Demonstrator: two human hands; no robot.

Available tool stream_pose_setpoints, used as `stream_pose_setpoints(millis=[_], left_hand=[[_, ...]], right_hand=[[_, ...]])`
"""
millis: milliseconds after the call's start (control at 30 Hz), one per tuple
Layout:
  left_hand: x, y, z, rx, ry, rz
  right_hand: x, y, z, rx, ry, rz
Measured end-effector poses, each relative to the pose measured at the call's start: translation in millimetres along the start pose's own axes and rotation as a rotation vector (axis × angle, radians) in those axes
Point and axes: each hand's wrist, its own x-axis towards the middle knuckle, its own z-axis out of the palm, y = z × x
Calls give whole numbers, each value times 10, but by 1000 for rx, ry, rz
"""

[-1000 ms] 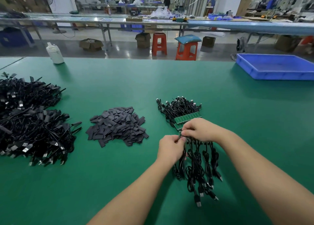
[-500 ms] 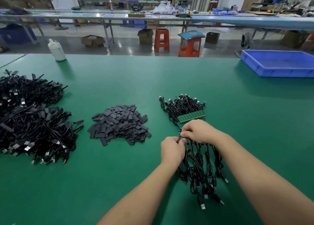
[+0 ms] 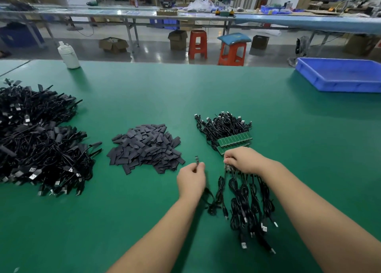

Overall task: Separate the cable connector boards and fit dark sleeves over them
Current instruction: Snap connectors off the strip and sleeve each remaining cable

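My left hand (image 3: 191, 180) pinches one small connector board (image 3: 196, 159), whose black cable (image 3: 210, 200) trails down behind the wrist. My right hand (image 3: 243, 160) presses on the strip of joined boards, with several black cables (image 3: 249, 206) fanning toward me below it. Behind that hand lies a stack of green board panels (image 3: 235, 140) with more coiled cables (image 3: 223, 125). A heap of flat dark sleeves (image 3: 145, 147) sits left of my left hand, a short gap away.
A large pile of black cables (image 3: 39, 141) covers the left of the green table (image 3: 206, 91). A white bottle (image 3: 69, 55) stands at the far left edge and a blue tray (image 3: 340, 75) at the far right. Stools and benches lie beyond.
My left hand has pulled away to the left from my right hand, taking one board and its cable off the strip. The right hand stays on the strip.
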Motion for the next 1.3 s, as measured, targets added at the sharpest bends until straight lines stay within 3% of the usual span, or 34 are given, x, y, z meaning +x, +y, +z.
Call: stream_pose_setpoints(millis=[67,167,233,333,400,533,667,767,833,900,967,1067,1133,1233,1300], left_hand=[[71,-26,-260,-80,-14,-46],[103,-15,-608,-215,-251,-79],[114,5,-739,-286,-358,-63],[145,25,-824,-365,-348,-81],[148,16,-866,-350,-297,-61],[210,-80,-1030,-244,-228,-84],[248,-246,-1162,-307,-292,-215],[233,-323,-1207,-344,-351,-248],[265,-377,-1250,-232,-387,-193],[335,-423,-1282,48,-366,-68],[451,-480,-1355,385,-182,88],[614,-596,-1599,757,237,305],[745,-735,-1777,818,326,242],[867,-863,-1928,827,246,-1],[935,-895,-1976,840,190,-40]], right_hand=[[-7,71,39,-48,11,53],[-17,-21,109,-45,213,69],[-66,-327,144,324,281,38],[-117,-908,300,1001,20,18],[-145,-1195,483,1185,-83,0],[-166,-1439,770,1239,5,-2],[-173,-1595,910,1152,54,-38],[-162,-1672,996,1230,20,-90],[-122,-1682,1032,1155,52,-52],[-84,-1655,1072,965,130,6],[-79,-1624,1101,901,163,51],[-118,-1599,1109,922,146,107],[-124,-1577,1123,1062,111,165],[-120,-1515,1149,1235,49,186],[-129,-1479,1168,1237,12,150]])
